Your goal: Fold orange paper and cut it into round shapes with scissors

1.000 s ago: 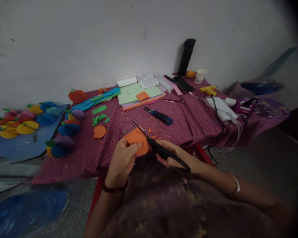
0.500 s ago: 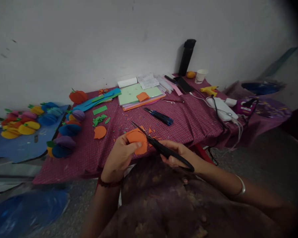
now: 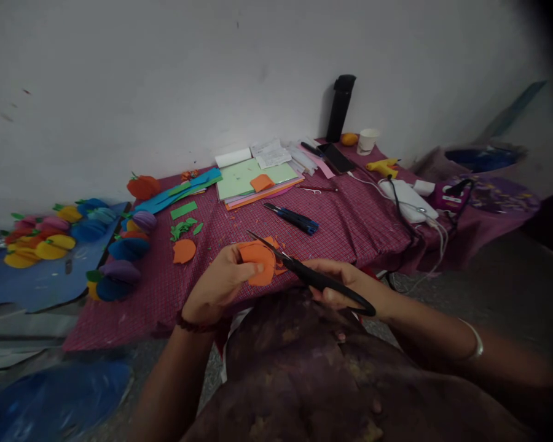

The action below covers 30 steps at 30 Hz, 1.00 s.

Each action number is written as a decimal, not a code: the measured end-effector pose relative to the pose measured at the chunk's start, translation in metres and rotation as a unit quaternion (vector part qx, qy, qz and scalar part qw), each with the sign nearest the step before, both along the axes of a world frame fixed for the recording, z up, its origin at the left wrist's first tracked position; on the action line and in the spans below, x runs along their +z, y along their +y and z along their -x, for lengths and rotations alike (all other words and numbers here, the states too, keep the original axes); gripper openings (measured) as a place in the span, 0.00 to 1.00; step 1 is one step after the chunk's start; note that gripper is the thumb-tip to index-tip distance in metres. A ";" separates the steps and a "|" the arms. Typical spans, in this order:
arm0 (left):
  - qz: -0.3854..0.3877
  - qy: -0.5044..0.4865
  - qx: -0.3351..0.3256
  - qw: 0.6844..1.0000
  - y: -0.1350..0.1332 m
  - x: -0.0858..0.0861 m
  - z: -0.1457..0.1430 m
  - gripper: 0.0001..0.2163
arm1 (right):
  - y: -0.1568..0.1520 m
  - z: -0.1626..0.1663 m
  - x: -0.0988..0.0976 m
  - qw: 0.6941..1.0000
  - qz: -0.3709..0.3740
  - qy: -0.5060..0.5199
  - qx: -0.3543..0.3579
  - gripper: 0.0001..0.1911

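My left hand (image 3: 216, 285) pinches a rounded orange foam piece (image 3: 258, 264) just above the near edge of a low table with a maroon checked cloth (image 3: 350, 227). My right hand (image 3: 341, 288) grips black scissors (image 3: 304, 273) by the handles. Their blades point up and left and lie across the orange piece's upper edge. Small orange offcuts lie on the cloth right behind the piece. Another orange cut-out (image 3: 184, 250) rests on the cloth to the left.
Stacked coloured sheets (image 3: 253, 178), blue-handled cutters (image 3: 295, 218), green scraps (image 3: 184, 224), a yellow glue gun (image 3: 382, 166), a white power adapter with cables (image 3: 408, 199), a black flask (image 3: 340, 107) and a cup (image 3: 366, 140) lie on the table. Coloured paper fruits (image 3: 50, 227) sit left on a blue sheet.
Both hands and the orange piece have shifted slightly down and right in view as the camera moved. The scissors still lie across the piece.
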<state>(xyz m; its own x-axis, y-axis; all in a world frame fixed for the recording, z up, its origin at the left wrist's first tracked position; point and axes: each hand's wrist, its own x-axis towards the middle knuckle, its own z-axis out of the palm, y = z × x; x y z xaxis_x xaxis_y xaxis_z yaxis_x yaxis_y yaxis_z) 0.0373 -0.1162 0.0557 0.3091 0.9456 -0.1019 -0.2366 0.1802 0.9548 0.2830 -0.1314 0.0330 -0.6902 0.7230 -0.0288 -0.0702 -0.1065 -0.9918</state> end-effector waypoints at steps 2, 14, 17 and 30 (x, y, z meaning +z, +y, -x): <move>0.001 0.006 -0.009 1.000 0.001 0.002 0.002 0.08 | 0.001 -0.002 0.000 1.000 -0.008 -0.002 0.005 0.34; 0.028 0.008 -0.008 1.000 0.003 -0.002 0.002 0.13 | 0.011 -0.012 0.006 0.995 -0.062 -0.071 0.023 0.34; 0.042 -0.023 0.054 0.997 0.003 -0.006 0.002 0.13 | 0.027 -0.033 0.003 0.983 -0.115 -0.138 0.046 0.34; 0.011 -0.072 0.171 0.983 -0.005 -0.012 0.006 0.09 | 0.108 -0.095 -0.058 0.767 -0.434 -0.405 -0.242 0.15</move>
